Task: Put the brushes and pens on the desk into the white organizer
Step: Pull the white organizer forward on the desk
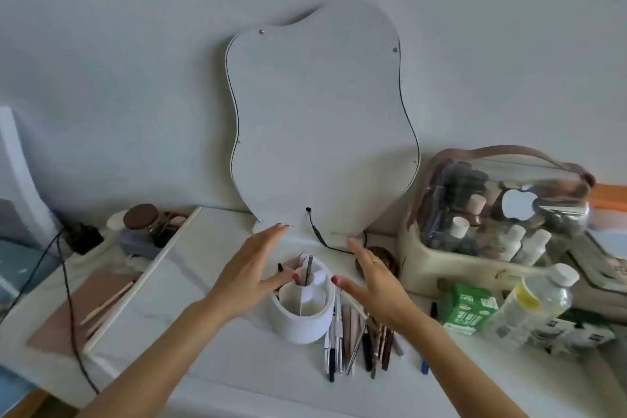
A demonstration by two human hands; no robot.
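A round white organizer [300,322] with inner dividers stands on the white desk [203,349], with a dark pen upright in a far compartment. Several brushes and pens [356,339] lie in a row on the desk just to its right. My left hand [252,273] hovers at the organizer's left rim, fingers spread, thumb over the rim. My right hand [373,285] hovers at its right side, fingers apart, thumb near the rim. Neither hand holds anything.
A wavy mirror [322,119] leans on the wall behind. A clear cosmetics bag [502,210], a green carton [470,309] and a plastic bottle [536,305] stand at the right. A brown jar [142,224], a long stick [142,278], a pink mat [84,309] and a black cable [69,299] lie left.
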